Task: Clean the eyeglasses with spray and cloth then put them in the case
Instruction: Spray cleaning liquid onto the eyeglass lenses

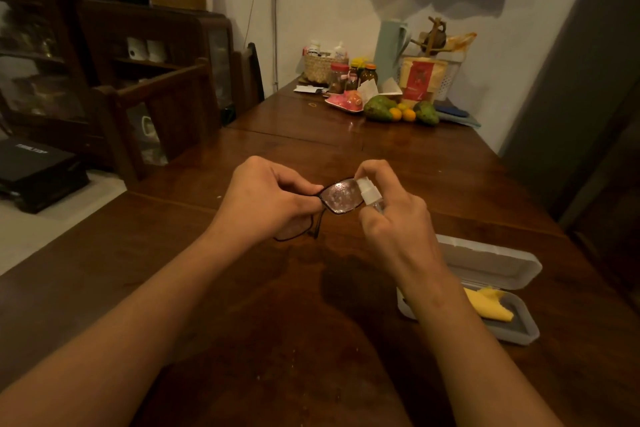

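Eyeglasses (337, 199) hang above the surface (277, 305), pinched at the frame by the left hand (268, 199); the right hand (388, 215) wraps the spray bottle (370, 193) against the wet lens. Risk: that thin pinch slipping, or overspray missing the lens and wetting the wood.

Black-framed eyeglasses (337, 199), lens speckled with pale droplets; white-capped clear spray bottle (370, 196). Pale grey case (491, 265) at near right, yellow cloth (490, 304) inside. Dark reddish-brown wooden table (277, 305); far end, green avocados (379, 108), orange citrus (401, 113).
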